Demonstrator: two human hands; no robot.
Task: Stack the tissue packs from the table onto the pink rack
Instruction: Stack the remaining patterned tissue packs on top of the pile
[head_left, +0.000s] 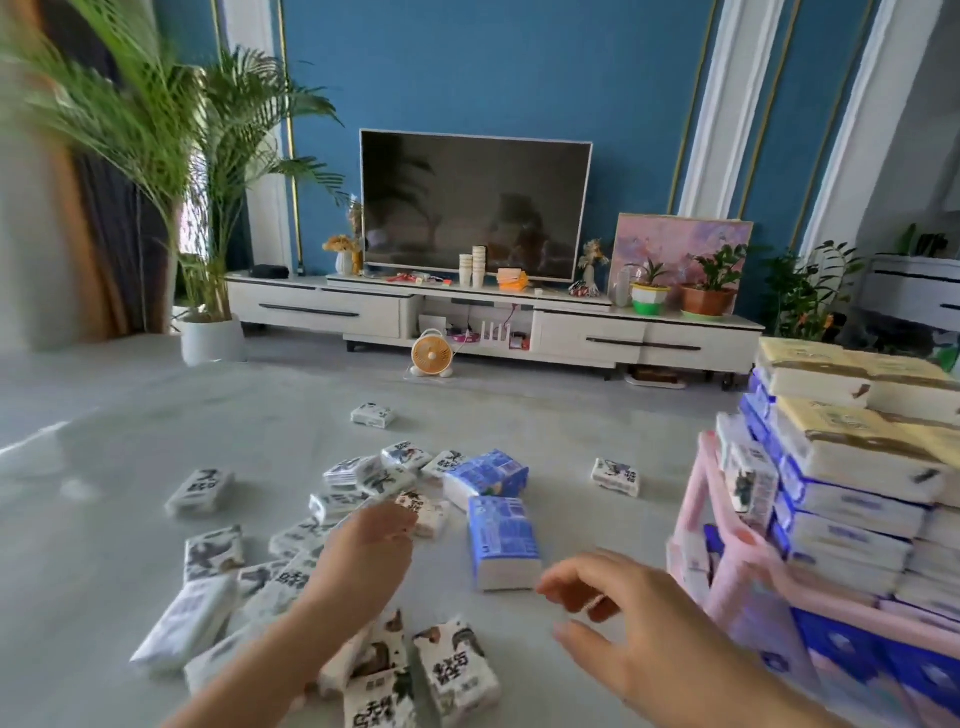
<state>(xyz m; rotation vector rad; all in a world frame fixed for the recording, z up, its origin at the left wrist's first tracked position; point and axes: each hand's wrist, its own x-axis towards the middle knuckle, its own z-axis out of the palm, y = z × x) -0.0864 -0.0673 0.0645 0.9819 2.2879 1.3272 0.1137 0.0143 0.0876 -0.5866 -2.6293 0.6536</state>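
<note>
A black-and-white tissue pack (457, 670) lies nearest me at the near edge of the worktop (93, 561), leaning among a few others of the same print. My right hand (623, 618) hovers just above the worktop to their right, palm down, fingers loosely curled and gripping nothing. Its fingertips are near the near end of a blue pack (504, 543) but apart from it.

My left hand (371, 543) reaches further in over the heap of black-and-white packs (291, 566) on the middle left of the worktop, fingers stretched forward and holding nothing. Its fingertips are at a white pack with a brown print (428, 512); blur keeps me from telling whether they touch it. A second blue pack (488, 475) lies just beyond the first, at an angle to it.

The pink rack (748, 566) stands at the right edge of the worktop; I cannot tell whether on it or beside it. Its shelves are stacked with blue-wrapped packs (852, 501) below and yellow-topped packs (857, 441) on the highest layers.

Toward the far side, a stray pack (200, 491) lies near the left edge, a lone pack (615, 475) near the rack, and the farthest pack (373, 414) beyond them all. Past the worktop a small orange fan (432, 355) stands on the floor before a white cabinet (587, 338) carrying a dark television (475, 202).
</note>
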